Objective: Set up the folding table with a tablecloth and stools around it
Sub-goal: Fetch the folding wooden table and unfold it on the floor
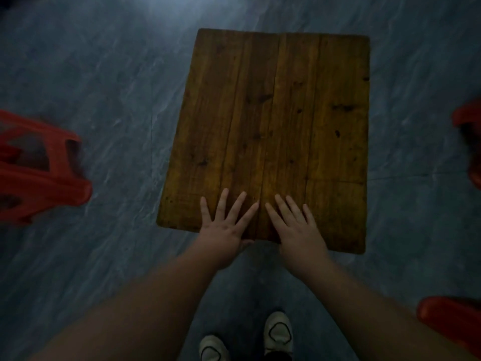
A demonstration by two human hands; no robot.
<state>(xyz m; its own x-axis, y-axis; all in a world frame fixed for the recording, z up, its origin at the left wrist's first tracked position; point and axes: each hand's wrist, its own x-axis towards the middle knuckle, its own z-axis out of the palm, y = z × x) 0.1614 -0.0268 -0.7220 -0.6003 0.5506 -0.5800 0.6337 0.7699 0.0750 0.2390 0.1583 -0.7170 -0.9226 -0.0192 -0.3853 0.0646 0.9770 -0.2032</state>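
Note:
A small wooden folding table [276,113] with a bare plank top stands on the grey floor in front of me. My left hand [223,227] lies flat on its near edge with the fingers spread. My right hand [294,230] lies flat beside it, fingers straight, almost touching the left one. A red plastic stool [33,173] lies tipped on its side at the left. Parts of two more red stools show at the right edge [468,136] and at the lower right [447,319]. No tablecloth is in view.
The floor [104,87] is grey and marbled, dimly lit. My two white shoes [277,332] stand just short of the table's near edge. Open floor lies to the left and beyond the table.

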